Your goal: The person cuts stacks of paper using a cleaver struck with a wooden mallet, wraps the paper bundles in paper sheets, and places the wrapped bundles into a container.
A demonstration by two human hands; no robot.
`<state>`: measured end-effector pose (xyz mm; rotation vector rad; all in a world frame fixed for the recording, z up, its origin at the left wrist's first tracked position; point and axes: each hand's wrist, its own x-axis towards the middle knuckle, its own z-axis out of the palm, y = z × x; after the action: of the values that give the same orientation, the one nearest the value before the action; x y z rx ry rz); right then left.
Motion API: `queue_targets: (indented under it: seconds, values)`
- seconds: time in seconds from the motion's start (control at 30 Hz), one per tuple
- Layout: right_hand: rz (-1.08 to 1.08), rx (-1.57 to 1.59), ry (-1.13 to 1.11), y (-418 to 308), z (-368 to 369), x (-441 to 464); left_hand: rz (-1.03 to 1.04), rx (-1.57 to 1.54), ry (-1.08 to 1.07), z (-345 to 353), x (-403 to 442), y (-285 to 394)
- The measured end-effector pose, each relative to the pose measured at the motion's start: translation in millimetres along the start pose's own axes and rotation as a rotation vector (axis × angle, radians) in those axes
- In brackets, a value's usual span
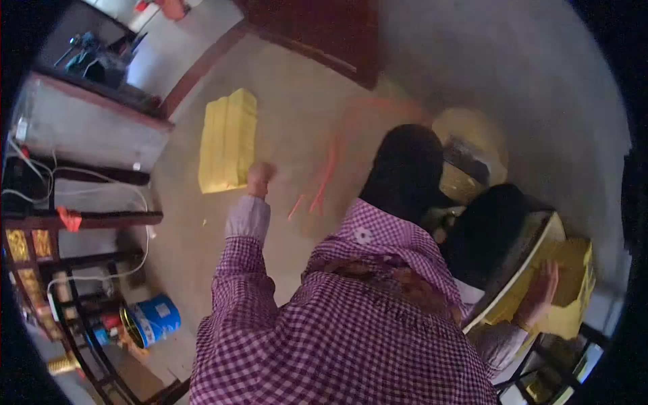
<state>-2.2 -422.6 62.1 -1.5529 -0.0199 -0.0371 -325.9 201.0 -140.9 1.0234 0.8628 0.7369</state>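
Grip of left hand [259,179] beside yellow bundle [228,143], closure unclear; grip of right hand [538,298] wide, over yellow paper [567,318].

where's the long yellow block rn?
Head view, left of centre: the yellow block lies on the floor, with the person's left hand at its near right corner; whether they touch is unclear.

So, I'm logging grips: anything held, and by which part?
Can't tell: left hand blurred at a corner of the yellow bundle; right hand open over yellow paper.
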Motion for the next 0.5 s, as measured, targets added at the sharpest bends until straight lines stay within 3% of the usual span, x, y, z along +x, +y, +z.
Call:
queue_targets:
  seconds: [0.1,0.27,0.5]
  values:
    - [-0.098,-0.413,-0.378,-14.6,71.1,-9.2,0.01,0.141,-0.024,-110.8,-15.7,-60.6]
    - [-0.099,-0.504,-0.532,-3.2,146.6,-0.6,-0.038,0.931,0.388,-155.1,4.4,-50.2]
    - [0.005,-0.579,-0.509,20.2,171.4,1.6,-0.061,1.701,0.509,-191.6,89.7,-3.8]
